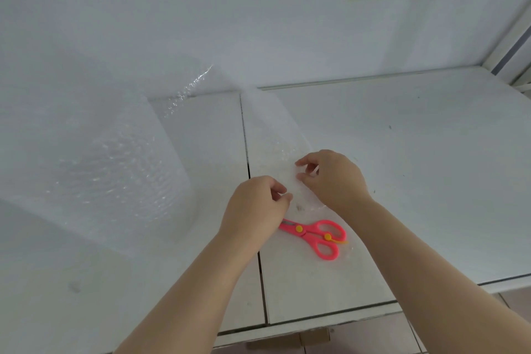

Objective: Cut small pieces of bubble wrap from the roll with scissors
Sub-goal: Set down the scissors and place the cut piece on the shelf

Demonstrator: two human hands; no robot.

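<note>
Roll: the roll [115,158] fills the left of the frame, a big pale translucent drum resting on the white surface [416,181] against the wall [201,8].
Loose sheet: a tail of bubble wrap [270,135] runs from the upper centre of the frame down toward the lower centre, lying flat on the surface and ending under the two hands.
Left hand: the left hand [255,204] sits at lower centre with fingers curled; thumb and fingertips meet on the near edge of the wrap and appear to pinch it.
Right hand: the right hand [334,178] is just right of it and slightly higher in the frame, fingers also curled, its tips apparently pinching the same stretch of wrap. The film is so clear that the exact contact is hard to make out.
Scissors: the pink scissors [316,236] lie below the hands, blades shut, tips hidden under the left hand, handles toward the lower right. Neither hand holds them.
Step in hand: probably smoothing or positioning the end of the sheet before a cut.
Handling: the wrap is likely very light, limp and slick, so it will sag and slide unless pulled taut. It is best pinched at an edge just beside the cut line. Hard squeezing would pop bubbles.
Risk: the clear edge is hard to see against the white surface, so fingers could stray near the blades.
</note>
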